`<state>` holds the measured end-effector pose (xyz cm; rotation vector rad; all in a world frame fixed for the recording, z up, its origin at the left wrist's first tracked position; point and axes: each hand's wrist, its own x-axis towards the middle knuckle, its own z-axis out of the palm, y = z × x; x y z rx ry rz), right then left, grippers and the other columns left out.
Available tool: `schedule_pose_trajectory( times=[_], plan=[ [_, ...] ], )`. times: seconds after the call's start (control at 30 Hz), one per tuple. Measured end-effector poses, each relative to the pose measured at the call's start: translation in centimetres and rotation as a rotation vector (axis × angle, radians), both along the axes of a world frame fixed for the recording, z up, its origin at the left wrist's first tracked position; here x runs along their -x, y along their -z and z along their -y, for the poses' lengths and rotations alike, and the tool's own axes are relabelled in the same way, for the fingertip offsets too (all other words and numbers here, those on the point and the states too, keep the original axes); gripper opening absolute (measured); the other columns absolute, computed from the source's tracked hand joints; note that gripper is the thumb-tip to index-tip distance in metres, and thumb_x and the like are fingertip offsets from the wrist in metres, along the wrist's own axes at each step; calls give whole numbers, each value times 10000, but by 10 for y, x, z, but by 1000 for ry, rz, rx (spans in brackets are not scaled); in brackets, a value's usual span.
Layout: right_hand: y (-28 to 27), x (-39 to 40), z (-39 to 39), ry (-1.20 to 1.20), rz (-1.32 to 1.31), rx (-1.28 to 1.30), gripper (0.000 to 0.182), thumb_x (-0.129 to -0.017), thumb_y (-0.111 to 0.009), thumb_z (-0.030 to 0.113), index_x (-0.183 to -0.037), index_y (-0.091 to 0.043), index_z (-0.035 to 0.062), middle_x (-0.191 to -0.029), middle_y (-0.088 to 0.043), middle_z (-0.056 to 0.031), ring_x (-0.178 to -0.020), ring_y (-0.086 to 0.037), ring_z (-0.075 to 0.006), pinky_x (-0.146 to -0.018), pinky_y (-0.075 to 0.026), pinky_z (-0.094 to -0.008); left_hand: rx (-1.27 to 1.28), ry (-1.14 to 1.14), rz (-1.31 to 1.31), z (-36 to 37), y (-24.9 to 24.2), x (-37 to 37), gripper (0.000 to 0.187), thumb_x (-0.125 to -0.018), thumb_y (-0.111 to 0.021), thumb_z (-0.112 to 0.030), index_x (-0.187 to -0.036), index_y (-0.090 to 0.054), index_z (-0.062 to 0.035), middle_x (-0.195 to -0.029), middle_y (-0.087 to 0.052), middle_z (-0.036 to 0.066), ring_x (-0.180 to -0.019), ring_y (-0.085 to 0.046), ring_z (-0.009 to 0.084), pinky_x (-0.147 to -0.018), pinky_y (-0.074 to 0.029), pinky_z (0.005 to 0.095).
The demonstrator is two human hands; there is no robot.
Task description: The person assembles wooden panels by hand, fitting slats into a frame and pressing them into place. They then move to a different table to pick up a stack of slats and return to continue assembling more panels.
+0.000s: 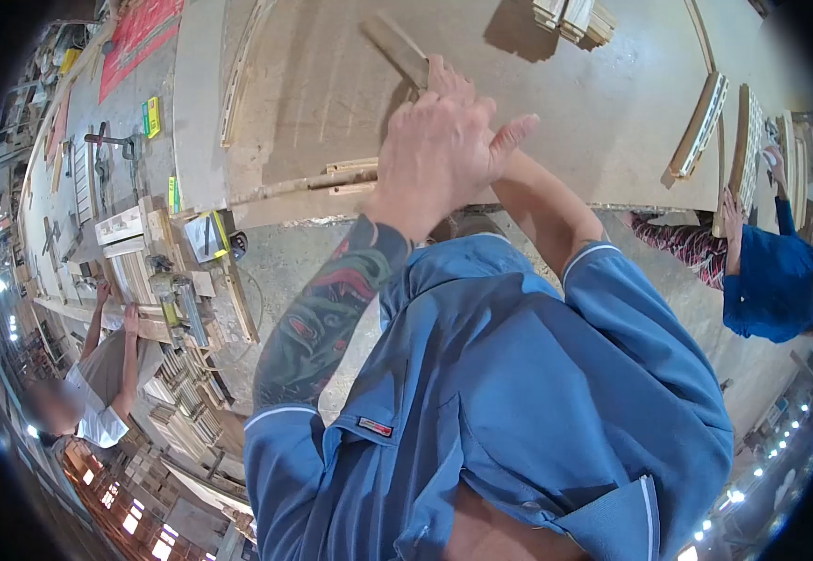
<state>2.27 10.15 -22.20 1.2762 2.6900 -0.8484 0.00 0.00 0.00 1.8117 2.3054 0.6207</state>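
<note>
My left hand [439, 140], on the tattooed arm, is in front of my right hand and hides most of it. Its fingers curl away from view and its thumb sticks out to the right; what they close on is hidden. Fingers of my right hand [449, 79] show bent just beyond, at the end of a thin flat strip [392, 45], which is blurred and slants up to the left. Both hands are over the brown worktable [593, 122]. Thin wooden strips [350, 168] lie near the table's edge, left of my hands.
A stack of wooden pieces [575, 19] lies at the table's far side. Slotted strips [696, 126] are on the right, near a person in dark blue [771, 271]. Another person [103, 402] works among wood pieces at left. Clamps [115, 140] lie at upper left.
</note>
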Motion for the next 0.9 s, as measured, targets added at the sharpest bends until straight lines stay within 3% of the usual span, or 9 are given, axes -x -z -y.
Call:
schedule_pose_trajectory(
  times=[0.07, 0.1, 0.27, 0.4, 0.47, 0.53, 0.7, 0.83, 0.9],
  plan=[
    [32, -31, 6, -222, -1292, 1222, 379, -1005, -564, 308, -1247, -554, 18, -1202, -633, -100, -1100, -607, -208, -919, -482, -367, 182, 8, 151, -3, -8, 5, 582, -970, -469, -595, -1053, -716, -75, -891, -707, 189, -872, -685, 379, -730, -551, 460],
    [15, -46, -42, -322, -1269, 1092, 379, -1005, -564, 308, -1247, -554, 18, -1202, -633, -100, -1100, -607, -208, -919, -482, -367, 33, 21, 133, -13, -2, -1, 582, -970, -469, -595, -1053, -716, -75, -891, -707, 189, -872, -685, 379, -730, -551, 460],
    [-70, -118, -1, 13, -849, 673, 285, -959, -642, 187, -1185, -624, 15, -1105, -682, -64, -989, -638, -157, -836, -505, -313, -22, 12, 169, 5, 4, -1, 620, -973, -412, -638, -981, -735, -109, -830, -701, 170, -834, -678, 373, -751, -530, 485],
    [-58, -157, 0, 53, -614, 704, 297, -884, -735, 145, -1135, -666, 2, -1045, -715, -46, -956, -650, -139, -827, -512, -290, -91, 65, 207, 5, 1, -2, 654, -970, -398, -656, -986, -735, -96, -844, -702, 168, -852, -672, 374, -780, -519, 485],
    [-48, -154, 2, -22, -589, 554, 300, -843, -778, 190, -1086, -705, 29, -1005, -735, -65, -914, -660, -149, -806, -511, -314, -251, 104, 257, 3, -3, 1, 510, -993, -472, -509, -942, -733, -74, -829, -689, 230, -837, -681, 406, -753, -550, 472],
    [-58, -147, 7, -68, -589, 481, 302, -823, -799, 212, -1062, -724, 43, -985, -746, -75, -892, -664, -154, -795, -510, -326, -165, 64, 156, 2, -1, 2, 514, -995, -471, -505, -932, -732, -67, -833, -689, 230, -842, -678, 410, -747, -545, 478],
    [-42, -143, -1, -208, -84, 137, 282, -822, -780, 297, -1022, -754, 100, -960, -749, -98, -922, -693, -267, -772, -517, -388, -91, -5, 129, 3, -6, 1, 558, -996, -469, -504, -824, -700, -26, -806, -672, 241, -833, -666, 423, -739, -531, 491],
    [-51, -154, 15, -368, -458, -151, 238, -804, -793, 256, -948, -767, 69, -921, -738, -96, -864, -681, -277, -755, -524, -411, -8, 32, 260, -1, -18, 3, 556, -1008, -461, -487, -914, -705, 3, -869, -683, 258, -872, -668, 418, -771, -528, 463],
    [-54, -153, 20, -275, -454, -93, 187, -811, -754, 264, -977, -772, 181, -899, -744, -71, -843, -685, -260, -824, -463, -422, 107, 20, 231, 1, -19, 2, 518, -1014, -479, -452, -975, -710, 10, -917, -694, 257, -895, -677, 409, -782, -529, 445]
  ],
)
